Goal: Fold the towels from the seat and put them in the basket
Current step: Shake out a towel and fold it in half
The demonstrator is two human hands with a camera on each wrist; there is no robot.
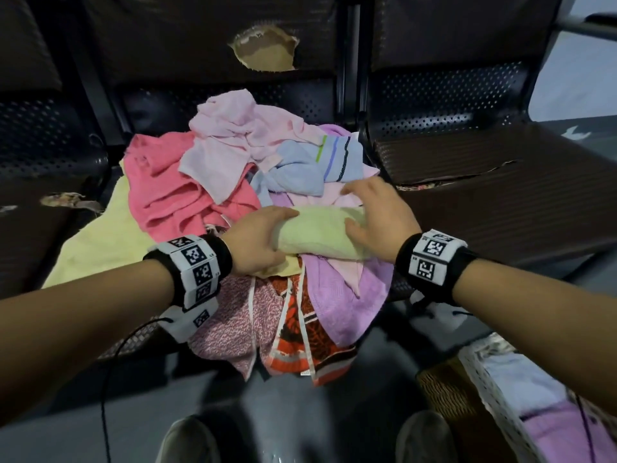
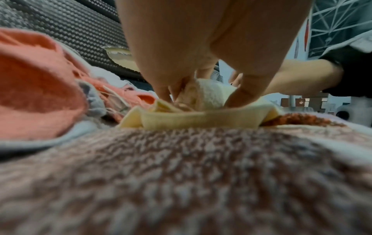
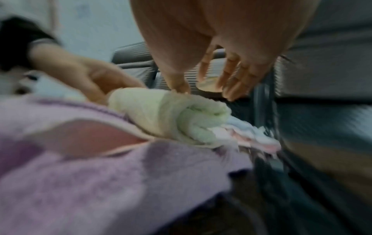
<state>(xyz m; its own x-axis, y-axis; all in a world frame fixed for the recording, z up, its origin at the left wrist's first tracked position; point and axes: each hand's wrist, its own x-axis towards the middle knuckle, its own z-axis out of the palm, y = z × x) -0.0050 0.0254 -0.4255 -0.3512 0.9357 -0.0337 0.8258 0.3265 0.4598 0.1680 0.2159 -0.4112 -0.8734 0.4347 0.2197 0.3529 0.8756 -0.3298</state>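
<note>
A rolled pale green towel (image 1: 320, 233) lies on top of the heap of loose towels on the dark seat (image 1: 399, 289). My left hand (image 1: 277, 235) grips its left end, thumb over the top; the left wrist view shows the left hand (image 2: 199, 95) pinching the towel (image 2: 201, 120). My right hand (image 1: 367, 208) is at the right end, fingers straight and spread, thumb touching the roll. In the right wrist view, the thumb of my right hand (image 3: 204, 71) rests on the towel (image 3: 171, 114). The white lattice basket (image 1: 494, 385) stands at the lower right with folded towels inside.
The heap holds a coral towel (image 1: 167, 188), a pale pink one (image 1: 227, 142), a striped blue one (image 1: 300, 162), a lilac one (image 1: 344, 295), an orange patterned one (image 1: 300, 339) and a yellow one (image 1: 93, 242). The backrest has a torn hole (image 1: 263, 51). Another seat (image 1: 500, 182) adjoins on the right.
</note>
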